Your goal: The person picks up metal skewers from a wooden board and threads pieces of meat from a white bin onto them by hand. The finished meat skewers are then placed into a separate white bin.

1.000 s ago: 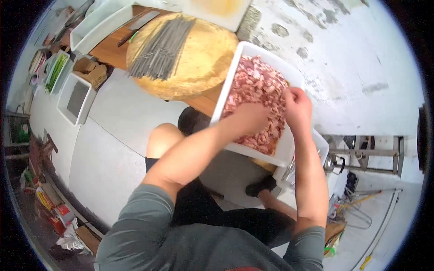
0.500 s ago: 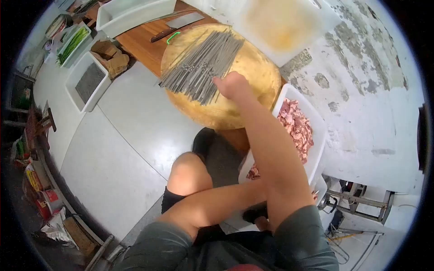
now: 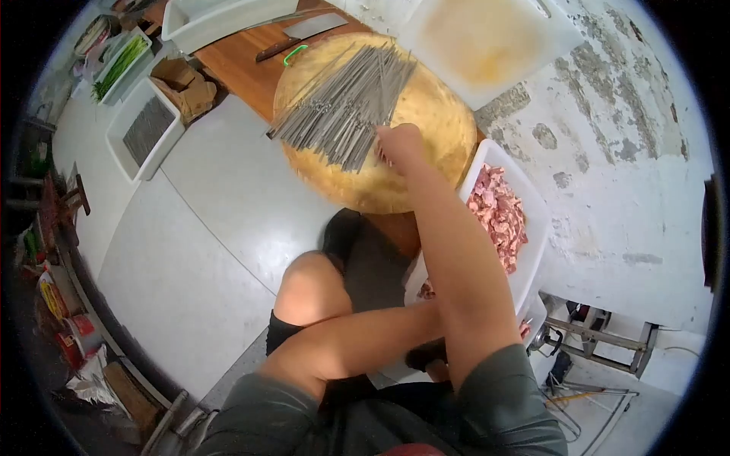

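A fanned pile of thin grey metal skewers (image 3: 342,110) lies on a round wooden chopping board (image 3: 437,102). At the pile's right edge, my right hand (image 3: 400,144) is closed, its thumb and fingers pinched on a skewer whose end is mostly covered. My left forearm passes beneath my right arm toward the white tub (image 3: 534,228) of cut raw meat (image 3: 499,216), so the left hand itself is hidden. The tub stands at the near right of the board, partly covered by my right forearm.
A cleaver (image 3: 315,27) rests on the wooden table (image 3: 242,72) behind the board. A stained white board (image 3: 487,49) leans against the wall. On the floor at left are a white bin (image 3: 173,135) of skewers, a cardboard box (image 3: 182,91) and a tray of green vegetables (image 3: 122,68).
My right hand has shifted slightly right, from over the skewers to the pile's edge, with its fingers curled further under. The view has tilted a little. My left hand stays hidden.
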Tool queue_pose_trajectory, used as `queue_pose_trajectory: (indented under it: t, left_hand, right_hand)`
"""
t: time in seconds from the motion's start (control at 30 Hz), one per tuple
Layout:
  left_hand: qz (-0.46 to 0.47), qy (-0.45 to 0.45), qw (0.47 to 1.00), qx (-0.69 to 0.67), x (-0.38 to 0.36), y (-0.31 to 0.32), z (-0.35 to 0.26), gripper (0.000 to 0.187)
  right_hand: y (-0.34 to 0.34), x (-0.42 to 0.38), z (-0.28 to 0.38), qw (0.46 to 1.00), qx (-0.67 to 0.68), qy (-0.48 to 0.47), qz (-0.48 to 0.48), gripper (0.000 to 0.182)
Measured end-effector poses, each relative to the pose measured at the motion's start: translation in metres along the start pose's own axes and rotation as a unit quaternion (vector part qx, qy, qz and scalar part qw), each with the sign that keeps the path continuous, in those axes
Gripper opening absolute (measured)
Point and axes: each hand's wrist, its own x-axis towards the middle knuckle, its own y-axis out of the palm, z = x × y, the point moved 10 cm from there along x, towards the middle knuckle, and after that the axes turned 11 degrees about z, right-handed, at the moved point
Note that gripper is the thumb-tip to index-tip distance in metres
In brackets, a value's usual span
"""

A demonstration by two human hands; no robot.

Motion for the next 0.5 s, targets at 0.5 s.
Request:
queue_pose_trajectory:
  t: [0.5]
  left_hand:
    - [-0.051,-0.044,0.985,0.16,0.008,-0.022,0.004,0.033]
  right_hand:
    - [-0.069,-0.037,-0.039,0.975,0.202,-0.085,-0.041,0.012]
